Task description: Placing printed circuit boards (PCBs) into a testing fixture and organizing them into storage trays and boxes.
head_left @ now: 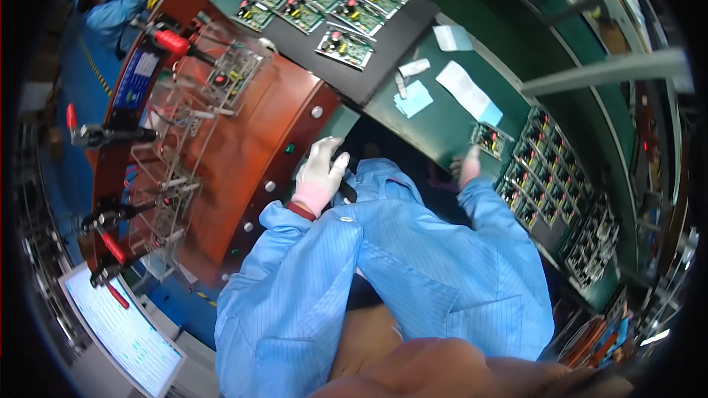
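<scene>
My left hand (322, 175), in a white glove with a pink cuff, is raised beside the front edge of the red-brown bench (269, 110). Its fingers are bent a little and apart, with nothing between them. Over on the right, at the edge of the green table (424, 121), my right hand (467, 167) has its fingers closed at the near left edge of a green circuit board (491, 140) with a red part on it. Part of that grip is hidden by the hand itself.
Rows of circuit boards (542, 169) stand to the right, and more boards (343, 46) lie on a dark mat ahead. Papers (468, 88) rest on the green table. A clear fixture (221, 88) with red-handled clamps (171, 40) stands on the bench. A monitor (125, 332) is at lower left.
</scene>
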### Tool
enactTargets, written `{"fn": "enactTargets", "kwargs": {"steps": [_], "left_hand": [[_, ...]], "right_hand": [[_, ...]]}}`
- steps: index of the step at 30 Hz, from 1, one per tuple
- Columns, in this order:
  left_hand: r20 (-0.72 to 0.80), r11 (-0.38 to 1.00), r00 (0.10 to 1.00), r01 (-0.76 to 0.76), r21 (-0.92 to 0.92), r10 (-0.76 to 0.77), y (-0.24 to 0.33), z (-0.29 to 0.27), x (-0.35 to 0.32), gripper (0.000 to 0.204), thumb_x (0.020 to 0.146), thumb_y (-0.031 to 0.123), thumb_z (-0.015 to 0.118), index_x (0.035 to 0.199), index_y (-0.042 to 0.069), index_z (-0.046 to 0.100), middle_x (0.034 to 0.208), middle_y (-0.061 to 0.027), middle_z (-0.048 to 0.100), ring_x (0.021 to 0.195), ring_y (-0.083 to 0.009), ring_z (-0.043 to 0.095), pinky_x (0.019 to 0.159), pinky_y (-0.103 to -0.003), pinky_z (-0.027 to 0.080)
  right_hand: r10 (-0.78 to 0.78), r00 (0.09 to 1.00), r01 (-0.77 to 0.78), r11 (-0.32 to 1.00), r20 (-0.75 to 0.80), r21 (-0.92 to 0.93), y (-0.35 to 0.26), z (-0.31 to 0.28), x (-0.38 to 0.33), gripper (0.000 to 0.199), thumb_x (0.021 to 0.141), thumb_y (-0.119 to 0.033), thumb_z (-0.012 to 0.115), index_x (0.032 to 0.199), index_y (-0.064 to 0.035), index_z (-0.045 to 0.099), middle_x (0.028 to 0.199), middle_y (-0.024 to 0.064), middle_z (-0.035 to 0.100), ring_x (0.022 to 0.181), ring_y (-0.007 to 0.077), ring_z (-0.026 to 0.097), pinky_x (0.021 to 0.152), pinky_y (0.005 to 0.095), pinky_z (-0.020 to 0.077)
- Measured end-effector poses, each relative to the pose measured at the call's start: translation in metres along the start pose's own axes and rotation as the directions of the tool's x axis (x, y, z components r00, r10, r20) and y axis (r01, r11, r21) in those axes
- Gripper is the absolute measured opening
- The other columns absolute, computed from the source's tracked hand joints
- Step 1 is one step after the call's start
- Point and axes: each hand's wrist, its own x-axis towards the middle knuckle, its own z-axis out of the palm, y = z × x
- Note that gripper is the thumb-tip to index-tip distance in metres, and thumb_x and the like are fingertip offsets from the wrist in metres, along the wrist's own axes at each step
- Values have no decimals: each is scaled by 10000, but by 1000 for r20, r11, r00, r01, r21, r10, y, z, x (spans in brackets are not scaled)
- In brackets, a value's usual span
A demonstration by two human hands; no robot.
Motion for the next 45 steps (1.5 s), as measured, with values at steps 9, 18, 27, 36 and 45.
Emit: {"fn": "enactTargets", "kwargs": {"steps": [9, 18, 27, 36, 45], "left_hand": [[-139, 976, 966, 216, -28, -218, -5, -6, -31, 340, 869, 310, 548, 1135, 99, 572, 1182, -122, 551, 1083, -317, 546, 906, -398, 447], [-432, 998, 901, -19, 55, 41, -19, -23, -71, 270, 838, 213, 579, 1083, 103, 611, 1124, -107, 599, 1057, -288, 567, 901, -388, 447], [-527, 876, 849, 227, 425, 36, -43, -31, -88, 502, 872, 397, 502, 1300, 135, 497, 1341, -106, 465, 1273, -309, 381, 1089, -452, 229], [-644, 785, 758, 459, 416, -102, -82, -50, -64, 578, 863, 399, 519, 1370, 146, 406, 1381, -81, 425, 1279, -259, 369, 1085, -447, 212], [-671, 812, 730, 465, 352, -128, -93, -60, -42, 607, 849, 397, 547, 1380, 148, 392, 1406, -76, 393, 1323, -254, 308, 1109, -445, 172]], "right_hand": [[-721, 471, 877, 447, 509, -179, -129, 258, -36, 503, 873, -340, 575, 1292, -85, 462, 1066, 231, 618, 980, 335, 607, 864, 376, 446], [-718, 374, 926, 256, 587, -277, -128, 247, -129, 267, 935, -244, 536, 1058, -18, 607, 876, 150, 663, 781, 209, 625, 713, 312, 484], [-289, -53, 991, -131, 956, 15, -18, 326, -210, 236, 916, -270, 512, 988, -72, 619, 877, 204, 641, 820, 361, 634, 703, 406, 489], [-99, -357, 931, -124, 929, 344, 10, 379, -220, 407, 867, -111, 520, 1271, -86, 476, 1222, 159, 548, 1128, 336, 512, 963, 390, 415], [51, -298, 888, -352, 953, 297, -24, 361, -262, 334, 872, -169, 535, 1197, -95, 541, 1097, 143, 606, 1020, 328, 575, 873, 386, 470]]}}
